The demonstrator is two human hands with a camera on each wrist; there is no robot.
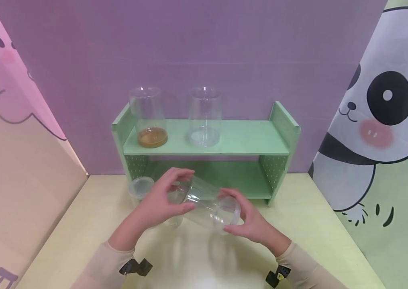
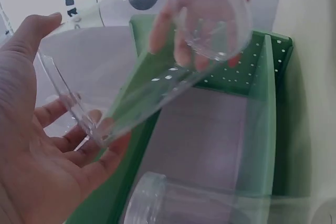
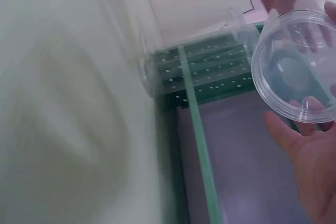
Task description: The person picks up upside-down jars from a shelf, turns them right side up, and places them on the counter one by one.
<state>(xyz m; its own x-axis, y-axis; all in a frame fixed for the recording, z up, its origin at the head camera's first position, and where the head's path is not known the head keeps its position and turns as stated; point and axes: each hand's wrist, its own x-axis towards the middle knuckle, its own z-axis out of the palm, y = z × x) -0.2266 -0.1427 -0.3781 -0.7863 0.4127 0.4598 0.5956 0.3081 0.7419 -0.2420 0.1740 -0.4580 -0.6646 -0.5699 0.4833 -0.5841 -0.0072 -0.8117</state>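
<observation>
A clear plastic jar (image 1: pixel 204 200) is held tilted in the air between both hands, in front of the green shelf. My left hand (image 1: pixel 158 202) grips its upper left end, thumb on the near side and fingers curled around the far side, as the left wrist view also shows. My right hand (image 1: pixel 245 218) holds the lower right end beside the thick round rim (image 3: pixel 260 85). Whether a lid covers that end, I cannot tell. Behind the left hand, another clear jar (image 1: pixel 141 186) stands on the table, its lower part mostly hidden.
On the upper board of the green shelf (image 1: pixel 251 136) stand a clear jar with a brown bottom (image 1: pixel 152 137) and a fully clear one (image 1: pixel 205 136). Patterned panels (image 1: pixel 381 132) flank the pale table (image 1: pixel 298 249), and a purple wall (image 1: pixel 247 48) rises behind.
</observation>
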